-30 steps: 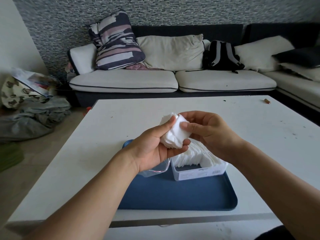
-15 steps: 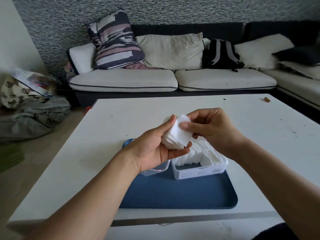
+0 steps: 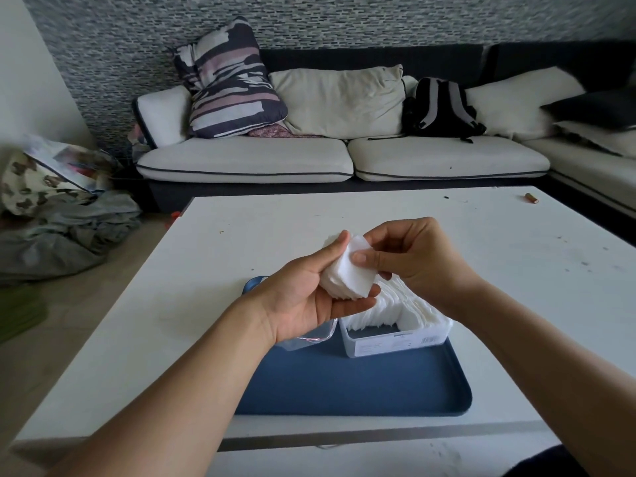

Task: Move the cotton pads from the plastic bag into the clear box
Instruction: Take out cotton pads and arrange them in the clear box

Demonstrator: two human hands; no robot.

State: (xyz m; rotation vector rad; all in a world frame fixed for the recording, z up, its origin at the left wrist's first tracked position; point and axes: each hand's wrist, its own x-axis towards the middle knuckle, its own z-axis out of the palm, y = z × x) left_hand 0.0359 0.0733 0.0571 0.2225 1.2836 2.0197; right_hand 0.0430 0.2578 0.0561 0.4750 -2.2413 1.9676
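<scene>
A stack of white cotton pads (image 3: 347, 275) rests in my left hand (image 3: 303, 297), gripped between thumb and fingers above the tray. My right hand (image 3: 409, 256) pinches the stack's top right side with thumb and fingers. Below them stands the clear box (image 3: 395, 342), open, with a row of cotton pads (image 3: 395, 309) standing on edge inside and a gap at its near end. A clear plastic piece with a pink edge (image 3: 318, 335) shows under my left hand; most of it is hidden.
The box stands at the back of a dark blue tray (image 3: 344, 390) on a white table (image 3: 516, 270). A small brown object (image 3: 531, 198) lies at the table's far right. A sofa with cushions and a black backpack (image 3: 440, 108) stands behind.
Both hands with the stack have shifted slightly. My right thumb has slid on the top pad, and the stack looks neater and squarer than before.
</scene>
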